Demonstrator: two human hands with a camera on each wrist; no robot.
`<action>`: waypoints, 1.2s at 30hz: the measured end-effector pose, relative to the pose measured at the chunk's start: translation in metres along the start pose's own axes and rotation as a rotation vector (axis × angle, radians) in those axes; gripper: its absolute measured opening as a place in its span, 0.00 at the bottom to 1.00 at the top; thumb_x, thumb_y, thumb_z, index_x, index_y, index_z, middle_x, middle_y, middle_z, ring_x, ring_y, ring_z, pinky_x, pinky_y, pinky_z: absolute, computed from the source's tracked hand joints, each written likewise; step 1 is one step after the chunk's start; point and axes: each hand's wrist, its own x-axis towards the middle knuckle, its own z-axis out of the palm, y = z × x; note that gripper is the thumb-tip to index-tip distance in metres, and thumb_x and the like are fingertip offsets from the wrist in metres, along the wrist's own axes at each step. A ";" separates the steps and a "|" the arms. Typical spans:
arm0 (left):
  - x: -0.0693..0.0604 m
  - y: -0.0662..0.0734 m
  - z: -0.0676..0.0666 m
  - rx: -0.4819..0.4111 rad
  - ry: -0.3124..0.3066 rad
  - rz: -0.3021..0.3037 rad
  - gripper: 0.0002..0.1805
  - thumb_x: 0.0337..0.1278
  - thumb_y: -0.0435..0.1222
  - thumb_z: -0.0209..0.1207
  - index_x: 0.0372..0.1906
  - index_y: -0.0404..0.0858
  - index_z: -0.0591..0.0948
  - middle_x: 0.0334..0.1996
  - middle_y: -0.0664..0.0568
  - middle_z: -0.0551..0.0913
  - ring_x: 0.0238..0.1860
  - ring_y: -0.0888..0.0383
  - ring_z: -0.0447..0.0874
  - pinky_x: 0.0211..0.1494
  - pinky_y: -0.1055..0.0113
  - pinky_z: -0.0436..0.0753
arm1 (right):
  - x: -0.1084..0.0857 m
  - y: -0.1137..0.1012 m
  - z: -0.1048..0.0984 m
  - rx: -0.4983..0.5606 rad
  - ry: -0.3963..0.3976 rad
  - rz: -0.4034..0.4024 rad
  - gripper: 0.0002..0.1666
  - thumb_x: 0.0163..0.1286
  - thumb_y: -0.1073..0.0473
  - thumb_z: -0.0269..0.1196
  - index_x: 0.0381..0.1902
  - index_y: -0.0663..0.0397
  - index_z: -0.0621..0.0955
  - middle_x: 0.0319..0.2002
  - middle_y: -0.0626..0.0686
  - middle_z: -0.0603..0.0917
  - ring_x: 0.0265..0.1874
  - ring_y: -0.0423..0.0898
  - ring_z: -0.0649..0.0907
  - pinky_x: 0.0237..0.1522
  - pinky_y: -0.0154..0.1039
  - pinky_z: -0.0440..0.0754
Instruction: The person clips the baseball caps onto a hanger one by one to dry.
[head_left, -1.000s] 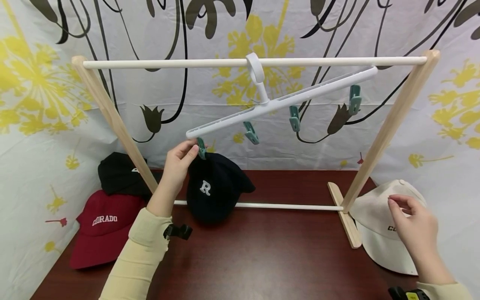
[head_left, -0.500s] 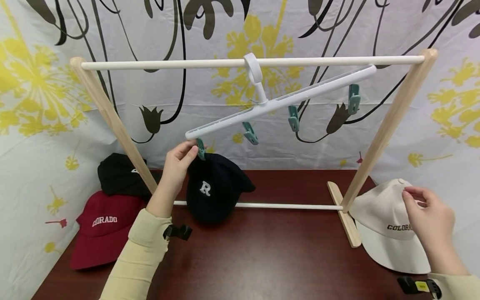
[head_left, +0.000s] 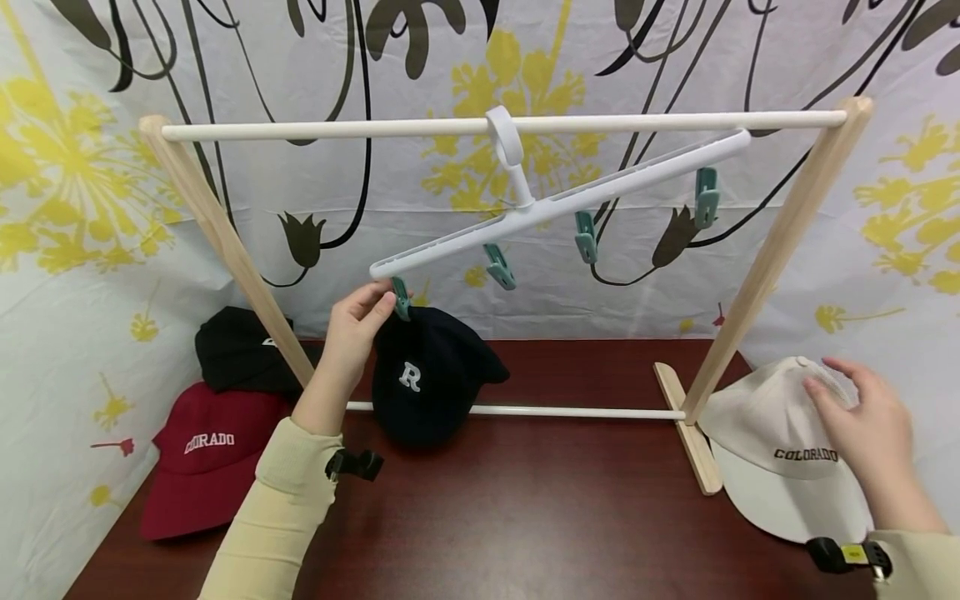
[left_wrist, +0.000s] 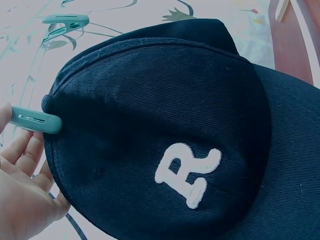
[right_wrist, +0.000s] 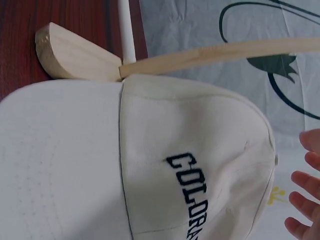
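My left hand (head_left: 351, 332) pinches a teal clip (head_left: 401, 298) under the low left end of the white hanger (head_left: 525, 218). Below that clip hangs a navy baseball cap (head_left: 427, 408) with a white R. In the left wrist view, the clip (left_wrist: 37, 120) overlaps the cap's crown (left_wrist: 120, 120) beside its top button. My right hand (head_left: 873, 425) is spread over the cream "COLORADO" cap (head_left: 772, 425) at the right. The right wrist view has its fingers (right_wrist: 306, 187) just beside the crown, apparently not touching.
The hanger tilts from the top rod (head_left: 315, 130) of a wooden rack (head_left: 780, 258). Several other teal clips, such as one at the right (head_left: 707, 197), dangle from it. A red cap (head_left: 217, 458) and a black cap (head_left: 243, 350) lie left on the dark table (head_left: 540, 517).
My right hand has moved right over the cream cap, and its fingers have spread. The left hand, its clip and the navy cap have stayed in place.
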 end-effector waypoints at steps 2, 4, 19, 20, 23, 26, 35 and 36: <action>0.000 0.001 0.000 0.001 0.000 -0.011 0.18 0.69 0.32 0.53 0.55 0.22 0.75 0.40 0.55 0.86 0.52 0.57 0.76 0.61 0.61 0.68 | 0.002 0.005 0.001 0.017 -0.031 -0.026 0.31 0.70 0.57 0.57 0.66 0.67 0.67 0.61 0.77 0.65 0.60 0.75 0.62 0.61 0.65 0.54; -0.001 0.001 0.000 0.004 -0.001 -0.013 0.18 0.69 0.32 0.53 0.55 0.22 0.75 0.41 0.52 0.86 0.53 0.57 0.76 0.61 0.61 0.68 | 0.003 0.009 0.002 0.035 -0.058 -0.048 0.33 0.70 0.57 0.57 0.68 0.67 0.64 0.62 0.78 0.63 0.60 0.76 0.61 0.62 0.65 0.52; 0.000 0.001 -0.001 -0.004 -0.007 0.006 0.17 0.68 0.32 0.54 0.53 0.21 0.76 0.40 0.53 0.86 0.52 0.56 0.77 0.59 0.62 0.70 | 0.006 0.021 0.008 0.082 -0.212 -0.044 0.39 0.73 0.53 0.54 0.74 0.63 0.53 0.68 0.75 0.55 0.65 0.75 0.52 0.64 0.67 0.45; 0.000 0.000 -0.001 -0.001 -0.006 0.003 0.17 0.68 0.32 0.54 0.53 0.21 0.75 0.39 0.55 0.86 0.52 0.56 0.76 0.59 0.63 0.70 | 0.006 0.022 0.009 0.079 -0.212 -0.043 0.39 0.73 0.53 0.54 0.74 0.63 0.53 0.68 0.74 0.55 0.65 0.75 0.52 0.64 0.67 0.45; 0.000 0.000 -0.001 0.007 -0.008 0.004 0.17 0.68 0.32 0.54 0.53 0.20 0.75 0.40 0.53 0.86 0.52 0.56 0.76 0.59 0.63 0.70 | 0.006 0.023 0.010 0.075 -0.196 -0.037 0.39 0.73 0.53 0.54 0.73 0.63 0.54 0.67 0.74 0.57 0.66 0.75 0.53 0.64 0.66 0.45; 0.000 0.000 0.000 0.006 -0.008 0.009 0.17 0.68 0.32 0.53 0.52 0.20 0.75 0.42 0.47 0.85 0.52 0.56 0.76 0.58 0.63 0.70 | 0.007 0.023 0.010 0.069 -0.176 -0.033 0.38 0.72 0.54 0.55 0.73 0.63 0.55 0.64 0.76 0.62 0.64 0.76 0.55 0.64 0.66 0.47; 0.000 -0.001 -0.001 -0.003 0.007 -0.019 0.17 0.68 0.32 0.54 0.53 0.22 0.76 0.41 0.49 0.86 0.52 0.56 0.77 0.59 0.62 0.70 | 0.010 0.024 0.009 0.029 -0.159 -0.018 0.37 0.72 0.54 0.55 0.72 0.63 0.58 0.56 0.80 0.66 0.56 0.79 0.61 0.60 0.68 0.51; 0.000 -0.001 -0.001 0.000 0.003 -0.013 0.17 0.68 0.32 0.54 0.53 0.22 0.76 0.42 0.46 0.85 0.52 0.56 0.77 0.59 0.62 0.70 | 0.010 0.024 0.009 0.025 -0.157 -0.015 0.37 0.72 0.54 0.55 0.71 0.64 0.59 0.55 0.80 0.66 0.56 0.78 0.62 0.60 0.69 0.52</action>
